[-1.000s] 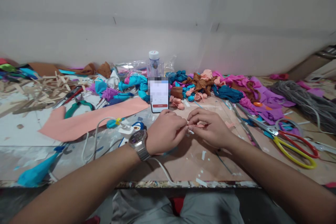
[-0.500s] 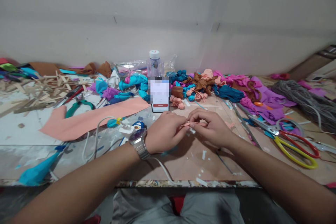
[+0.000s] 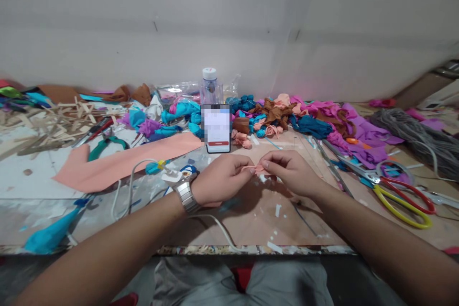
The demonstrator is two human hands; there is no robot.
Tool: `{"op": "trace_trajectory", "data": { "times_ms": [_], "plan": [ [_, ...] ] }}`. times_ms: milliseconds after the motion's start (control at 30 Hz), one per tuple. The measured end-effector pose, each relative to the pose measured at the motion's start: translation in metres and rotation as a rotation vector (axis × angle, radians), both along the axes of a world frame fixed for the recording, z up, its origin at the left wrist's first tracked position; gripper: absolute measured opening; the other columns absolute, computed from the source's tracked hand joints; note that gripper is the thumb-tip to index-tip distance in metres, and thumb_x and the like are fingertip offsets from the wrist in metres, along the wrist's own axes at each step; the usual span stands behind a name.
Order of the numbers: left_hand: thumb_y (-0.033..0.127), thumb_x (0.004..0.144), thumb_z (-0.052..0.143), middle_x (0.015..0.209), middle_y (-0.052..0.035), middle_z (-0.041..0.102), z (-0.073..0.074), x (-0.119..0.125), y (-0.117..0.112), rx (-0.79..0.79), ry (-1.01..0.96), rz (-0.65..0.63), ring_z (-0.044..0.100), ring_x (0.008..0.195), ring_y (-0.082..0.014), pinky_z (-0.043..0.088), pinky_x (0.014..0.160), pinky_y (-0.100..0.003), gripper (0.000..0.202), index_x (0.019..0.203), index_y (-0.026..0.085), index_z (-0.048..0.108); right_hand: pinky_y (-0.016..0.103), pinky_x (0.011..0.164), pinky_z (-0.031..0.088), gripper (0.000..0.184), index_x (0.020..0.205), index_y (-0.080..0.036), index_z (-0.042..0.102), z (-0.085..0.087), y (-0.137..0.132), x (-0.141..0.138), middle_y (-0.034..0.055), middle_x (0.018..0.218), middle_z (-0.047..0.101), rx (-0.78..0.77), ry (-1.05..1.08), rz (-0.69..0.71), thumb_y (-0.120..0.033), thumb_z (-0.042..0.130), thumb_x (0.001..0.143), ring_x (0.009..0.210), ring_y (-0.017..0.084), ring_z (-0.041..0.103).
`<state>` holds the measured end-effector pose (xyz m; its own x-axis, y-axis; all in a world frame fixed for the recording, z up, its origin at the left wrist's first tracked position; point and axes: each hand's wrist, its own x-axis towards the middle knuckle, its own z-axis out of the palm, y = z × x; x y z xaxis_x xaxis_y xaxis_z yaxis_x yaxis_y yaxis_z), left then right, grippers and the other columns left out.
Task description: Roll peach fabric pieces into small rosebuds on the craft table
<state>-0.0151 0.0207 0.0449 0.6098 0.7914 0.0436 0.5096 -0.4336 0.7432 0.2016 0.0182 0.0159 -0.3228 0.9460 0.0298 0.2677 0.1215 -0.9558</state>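
Between my two hands is a narrow strip of peach crepe paper (image 3: 258,169), pinched at both sides. My left hand (image 3: 223,178), with a metal watch (image 3: 186,194) on its wrist, grips the strip between thumb and bent fingers. My right hand (image 3: 292,172) pinches the strip's other side close by, thumb on top. Most of the strip is hidden by the fingers. Left of my hands lies a large peach paper sheet (image 3: 118,165). Just beyond them a phone (image 3: 218,129) stands upright.
Crumpled paper flowers (image 3: 276,114) and scraps line the back, before a clear bottle (image 3: 210,87). Scissors (image 3: 405,201) with red and yellow handles lie right, near grey cord (image 3: 412,136). Green-handled pliers (image 3: 107,146), wood sticks (image 3: 60,122) and a white cable (image 3: 131,186) are left.
Both hands still pinch the peach strip. My left hand has shifted slightly left and its wrist has turned. More of the strip shows between the fingertips.
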Motion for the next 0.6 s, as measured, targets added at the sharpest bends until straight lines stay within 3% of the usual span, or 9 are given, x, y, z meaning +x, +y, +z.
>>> {"op": "trace_trajectory", "data": {
  "times_ms": [167, 367, 600],
  "plan": [
    [0.025, 0.094, 0.045, 0.064, 0.0022, 0.055, 0.001, -0.001, 0.001, -0.046, -0.001, 0.044, 0.051, 0.064, -0.0132, 0.029, 0.058, -0.025, 0.028, 0.070, 0.017, 0.057, 0.030, 0.073, 0.049, 0.031, 0.084, -0.017, 0.075, -0.002, 0.004, 0.006, 0.0057, 0.084, 0.075, 0.110, 0.004, -0.017, -0.037, 0.053, 0.094, 0.080, 0.020, 0.067],
    [0.023, 0.091, 0.044, 0.065, 0.0027, 0.052, 0.002, 0.000, 0.000, -0.028, -0.022, 0.065, 0.049, 0.064, -0.0130, 0.028, 0.058, -0.026, 0.024, 0.073, 0.017, 0.058, 0.026, 0.062, 0.043, 0.018, 0.086, -0.017, 0.076, 0.015, -0.001, 0.007, 0.0031, 0.078, 0.074, 0.298, -0.235, 0.019, -0.026, 0.060, 0.086, 0.067, 0.016, 0.062],
    [0.023, 0.092, 0.046, 0.070, 0.0029, 0.056, 0.003, 0.000, -0.002, -0.025, -0.070, 0.074, 0.052, 0.067, -0.0128, 0.031, 0.060, -0.025, 0.020, 0.080, 0.018, 0.061, 0.024, 0.059, 0.039, 0.016, 0.083, -0.016, 0.074, 0.012, -0.002, 0.007, 0.0011, 0.073, 0.070, 0.437, -0.310, 0.034, -0.020, 0.059, 0.087, 0.061, 0.012, 0.057]
  ]
}}
